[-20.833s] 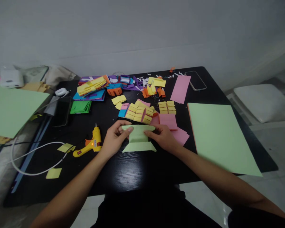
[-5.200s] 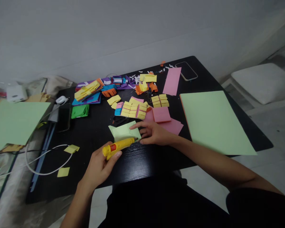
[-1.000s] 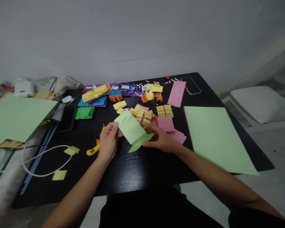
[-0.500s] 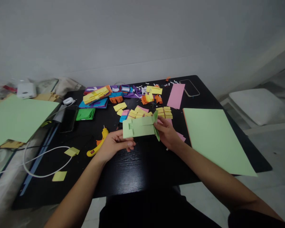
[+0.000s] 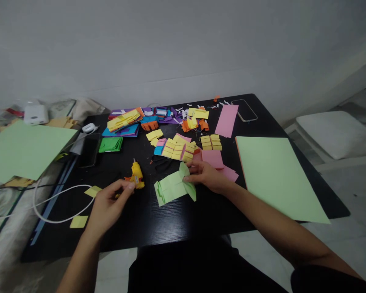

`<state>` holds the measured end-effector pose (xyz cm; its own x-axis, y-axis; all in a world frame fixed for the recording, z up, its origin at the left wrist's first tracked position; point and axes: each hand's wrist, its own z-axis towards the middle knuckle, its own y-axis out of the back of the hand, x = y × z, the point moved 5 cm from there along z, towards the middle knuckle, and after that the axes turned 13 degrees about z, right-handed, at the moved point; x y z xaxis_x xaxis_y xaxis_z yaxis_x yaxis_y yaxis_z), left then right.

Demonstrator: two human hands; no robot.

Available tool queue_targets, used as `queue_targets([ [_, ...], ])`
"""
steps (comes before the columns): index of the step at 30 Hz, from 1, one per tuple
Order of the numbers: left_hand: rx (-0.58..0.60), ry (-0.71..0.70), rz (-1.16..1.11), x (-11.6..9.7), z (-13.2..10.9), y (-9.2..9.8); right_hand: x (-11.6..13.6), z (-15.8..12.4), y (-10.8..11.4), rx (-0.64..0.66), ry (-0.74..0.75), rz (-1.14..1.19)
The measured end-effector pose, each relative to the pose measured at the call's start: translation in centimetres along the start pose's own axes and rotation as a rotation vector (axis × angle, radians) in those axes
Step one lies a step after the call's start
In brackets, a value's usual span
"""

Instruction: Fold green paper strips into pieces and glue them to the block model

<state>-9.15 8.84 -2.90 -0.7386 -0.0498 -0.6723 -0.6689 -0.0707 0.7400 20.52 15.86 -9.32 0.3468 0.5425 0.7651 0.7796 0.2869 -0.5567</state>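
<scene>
A yellow glue gun [image 5: 136, 173] is gripped at its handle by my left hand [image 5: 110, 203], its nozzle pointing away from me over the black table. My right hand [image 5: 205, 175] pinches the folded end of a light green paper piece [image 5: 173, 187], which has upright flaps at the right and a small raised fold at the left. Just beyond that piece lie yellow folded paper strips [image 5: 178, 149] and pink paper [image 5: 212, 158].
Large green sheets [image 5: 277, 175] lie at the right, beside a pink strip [image 5: 227, 121] and a phone-shaped case [image 5: 244, 110]. Colourful folded papers [image 5: 125, 120] are stacked at the back left. A white cable [image 5: 59, 221] loops at the left, near a dark phone [image 5: 89, 150].
My left hand has let go of the green paper piece, moved left and taken hold of the glue gun. The paper piece, in my right hand, is lower and tilted.
</scene>
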Motion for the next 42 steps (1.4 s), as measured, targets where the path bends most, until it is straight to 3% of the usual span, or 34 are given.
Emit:
queue_targets([
  [2,-0.042,-0.073,0.013,-1.3,0.2,-0.3,-0.1,-0.1,-0.3,0.032,-0.042,-0.001],
  [5,0.0,-0.225,0.027,-4.6,1.2,-1.9,-0.1,-0.3,-0.5,0.048,-0.068,-0.02],
  [7,0.046,-0.254,0.02,-6.6,2.2,-3.3,-0.1,-0.4,-0.6,0.057,-0.077,-0.033],
  [9,0.161,-0.22,-0.016,-7.9,3.4,-5.1,0.0,-0.5,-0.8,0.07,-0.089,-0.049],
  [12,0.459,-0.184,-0.105,-8.9,4.4,-8.3,0.3,-0.7,-1.1,0.084,-0.096,-0.068],
  [15,0.583,-0.143,-0.228,-8.8,4.9,-10.0,0.7,-0.8,-0.9,0.061,-0.064,-0.083],
  [17,0.566,-0.086,-0.338,-8.4,5.2,-10.1,0.9,-0.7,-0.7,0.025,-0.026,-0.078],
  [24,0.326,0.101,-0.569,-6.1,5.4,-9.0,0.4,-0.3,-0.4,-0.005,-0.007,-0.015],
  [28,0.393,0.197,-0.667,-5.4,4.9,-9.9,1.3,-0.2,0.5,-0.17,0.176,-0.064],
  [31,0.436,0.183,-0.682,-5.7,4.8,-10.4,1.8,-0.4,0.8,-0.216,0.27,-0.155],
  [35,0.37,0.12,-0.628,-6.2,4.9,-10.5,1.6,-0.4,0.3,-0.145,0.257,-0.195],
  [42,0.307,0.106,-0.564,-5.7,4.5,-10.7,1.6,-0.5,0.3,-0.154,0.262,-0.227],
])
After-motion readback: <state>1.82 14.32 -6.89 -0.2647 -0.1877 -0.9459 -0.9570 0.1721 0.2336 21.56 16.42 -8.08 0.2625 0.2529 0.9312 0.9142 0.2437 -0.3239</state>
